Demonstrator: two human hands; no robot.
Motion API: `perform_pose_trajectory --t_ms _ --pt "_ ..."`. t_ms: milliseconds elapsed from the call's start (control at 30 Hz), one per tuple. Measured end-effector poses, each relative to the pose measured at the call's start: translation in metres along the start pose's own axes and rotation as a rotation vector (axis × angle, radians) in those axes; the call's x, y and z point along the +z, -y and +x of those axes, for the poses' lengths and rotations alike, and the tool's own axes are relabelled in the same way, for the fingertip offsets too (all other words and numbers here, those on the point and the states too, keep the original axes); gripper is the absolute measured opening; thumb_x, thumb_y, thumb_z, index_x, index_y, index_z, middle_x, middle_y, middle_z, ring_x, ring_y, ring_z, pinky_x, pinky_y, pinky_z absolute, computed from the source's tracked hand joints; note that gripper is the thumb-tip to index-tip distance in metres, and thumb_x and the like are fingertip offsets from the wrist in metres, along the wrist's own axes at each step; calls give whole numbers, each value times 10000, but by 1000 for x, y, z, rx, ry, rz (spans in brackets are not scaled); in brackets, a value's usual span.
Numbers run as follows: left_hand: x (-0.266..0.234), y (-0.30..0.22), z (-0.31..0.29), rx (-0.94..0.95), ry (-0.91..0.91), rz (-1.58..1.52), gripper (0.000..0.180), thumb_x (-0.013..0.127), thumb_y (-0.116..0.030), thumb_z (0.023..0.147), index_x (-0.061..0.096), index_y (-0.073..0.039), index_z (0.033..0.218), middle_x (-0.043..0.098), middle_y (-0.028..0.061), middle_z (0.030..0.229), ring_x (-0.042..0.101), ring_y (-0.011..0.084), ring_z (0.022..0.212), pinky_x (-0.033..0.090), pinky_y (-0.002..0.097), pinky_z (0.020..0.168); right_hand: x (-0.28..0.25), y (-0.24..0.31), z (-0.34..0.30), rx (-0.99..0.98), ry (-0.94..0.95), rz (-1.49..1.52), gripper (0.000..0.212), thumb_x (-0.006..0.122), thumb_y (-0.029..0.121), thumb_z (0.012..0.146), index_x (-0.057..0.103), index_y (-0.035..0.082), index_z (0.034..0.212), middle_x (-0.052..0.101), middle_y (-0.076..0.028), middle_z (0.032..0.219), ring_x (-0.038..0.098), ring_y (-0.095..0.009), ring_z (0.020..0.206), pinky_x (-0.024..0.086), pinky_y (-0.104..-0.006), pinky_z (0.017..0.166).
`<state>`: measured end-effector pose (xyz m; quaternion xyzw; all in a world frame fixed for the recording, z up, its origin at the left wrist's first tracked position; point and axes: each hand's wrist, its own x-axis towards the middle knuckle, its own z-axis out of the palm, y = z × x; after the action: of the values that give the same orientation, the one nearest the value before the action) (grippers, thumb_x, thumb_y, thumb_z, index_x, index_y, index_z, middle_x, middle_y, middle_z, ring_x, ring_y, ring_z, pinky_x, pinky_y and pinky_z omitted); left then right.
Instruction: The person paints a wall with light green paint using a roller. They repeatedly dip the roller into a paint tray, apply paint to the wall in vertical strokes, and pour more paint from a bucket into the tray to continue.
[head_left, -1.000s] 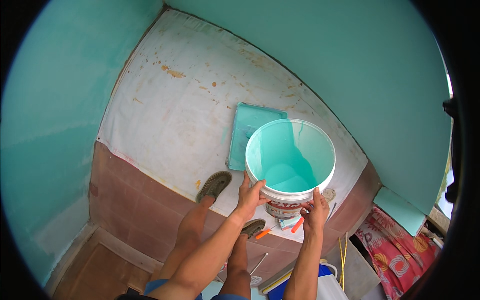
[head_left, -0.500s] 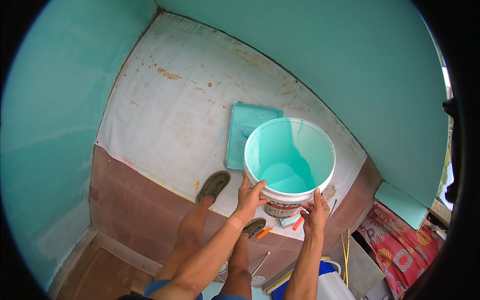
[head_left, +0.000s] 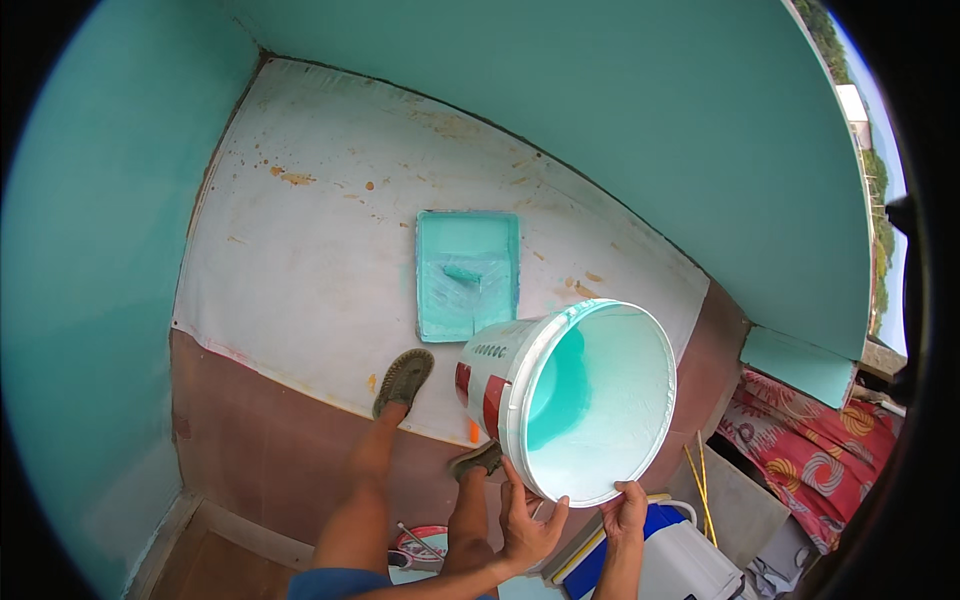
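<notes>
A white paint bucket (head_left: 497, 352) with teal paint inside is tipped toward me, its mouth facing the lower right. My left hand (head_left: 530, 525) grips the near rim, thumb over the edge and fingers beneath. Close by on the right, my right hand (head_left: 625, 508) pinches the same rim. Past the bucket, a teal-coated paint tray (head_left: 428, 315) lies on the white floor sheet (head_left: 290, 250). A small paint roller (head_left: 462, 273) rests in it. An orange handle (head_left: 474, 431) shows beside the bucket's base.
Teal walls (head_left: 560, 100) border the sheet. My shoes (head_left: 404, 382) stand near its front edge on reddish-brown tiles (head_left: 260, 420). A red and white lid (head_left: 422, 541), a blue and white box (head_left: 680, 560), yellow sticks (head_left: 702, 485) and a patterned red cloth (head_left: 800, 450) lie nearer me.
Both hands have brought the bucket closer and tilted it from nearly upright toward me. The tray and its roller now show fully. The view has shifted a little.
</notes>
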<state>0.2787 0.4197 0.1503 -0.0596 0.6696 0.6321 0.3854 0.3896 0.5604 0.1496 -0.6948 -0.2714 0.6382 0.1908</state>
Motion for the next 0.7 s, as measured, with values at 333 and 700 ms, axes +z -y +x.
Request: perform_pose_trajectory --t_ms 333,700 --pt "-76 78 -78 203 666 577 911 657 -305 875 107 101 1477 333 324 1303 494 417 1154 480 459 930 -153 -64 -43 -57 8 326 523 532 -4 724 484 -127 1231 603 -220 1177 617 -336 1073 510 -449 965" --pt "-144 108 -26 224 564 1630 721 640 -367 842 419 132 1313 465 380 1185 479 497 1107 389 503 977 -343 -93 -111 -166 -363 589 680 563 77 676 422 -91 1319 535 -210 1273 543 -347 1183 455 -460 1034"
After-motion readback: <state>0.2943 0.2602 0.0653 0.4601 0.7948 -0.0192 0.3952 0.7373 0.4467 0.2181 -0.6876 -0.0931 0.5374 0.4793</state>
